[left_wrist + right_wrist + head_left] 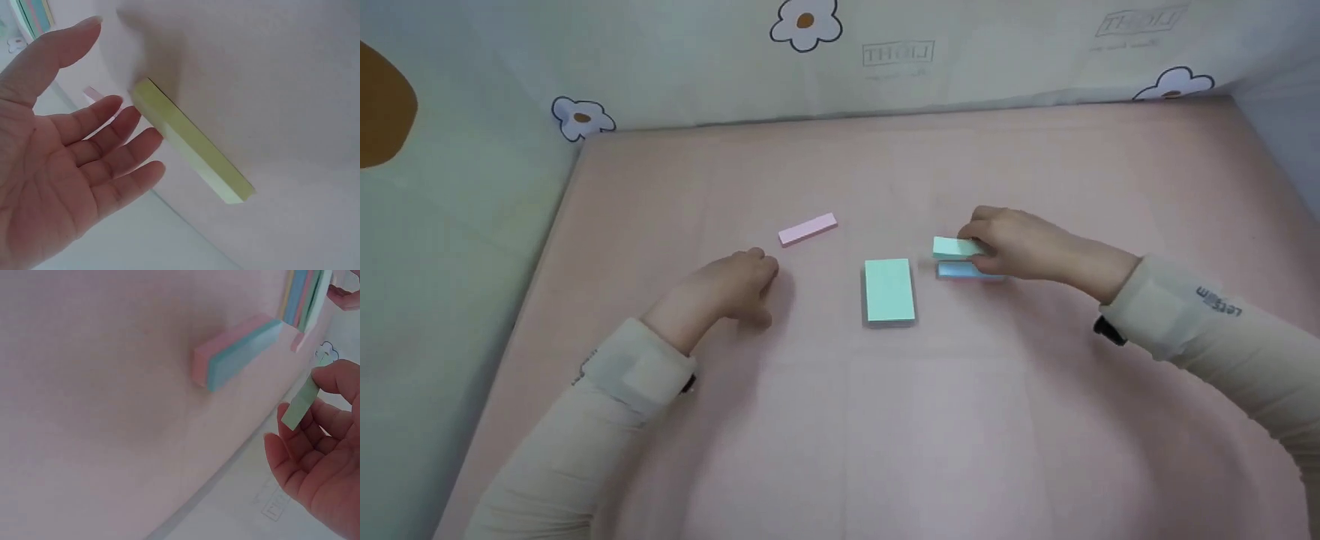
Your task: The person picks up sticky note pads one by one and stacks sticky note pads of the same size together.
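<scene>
So, the right hand [1027, 244] has a mint-green strip [955, 248] pinched between thumb and fingers, held up off the pink tabletop [930, 450] on the right. Just beneath it there's a blue strip [960, 270] sitting on a rose strip [228, 340]. Over on the left, the left hand [727, 289] is loose, thumb well apart from the lightly bent fingers, gripping nothing. A yellow-green strip [191, 146] lies right by those fingertips; can't tell if they're touching. One pale pink strip [808, 229] lies a bit farther off, and a layered mint-topped block [889, 290] sits between both hands.
</scene>
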Tool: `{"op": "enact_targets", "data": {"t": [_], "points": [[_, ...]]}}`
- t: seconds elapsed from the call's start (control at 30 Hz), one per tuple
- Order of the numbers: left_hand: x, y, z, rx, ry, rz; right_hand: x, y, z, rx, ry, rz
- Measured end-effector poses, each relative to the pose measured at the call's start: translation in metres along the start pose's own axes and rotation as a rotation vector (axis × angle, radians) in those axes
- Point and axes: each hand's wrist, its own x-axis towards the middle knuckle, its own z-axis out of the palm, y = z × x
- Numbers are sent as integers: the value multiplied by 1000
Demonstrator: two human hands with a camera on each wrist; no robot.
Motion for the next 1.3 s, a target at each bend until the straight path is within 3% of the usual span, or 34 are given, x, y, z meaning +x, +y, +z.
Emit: {"op": "enact_targets", "data": {"t": [0.3,0.5,0.97,1.13,1.3], "points": [[2,27,4,57,248,154,-12,11,15,-28,16,-14],[6,46,1,91,317,188,-11,9,21,-16,-8,21],[30,92,-18,68,352,244,-10,8,26,-30,-31,39],[50,112,-24,85,320,220,-10,9,23,-7,-48,47],[69,134,-24,99,259,194,-11,8,13,1,-155,132]]}}
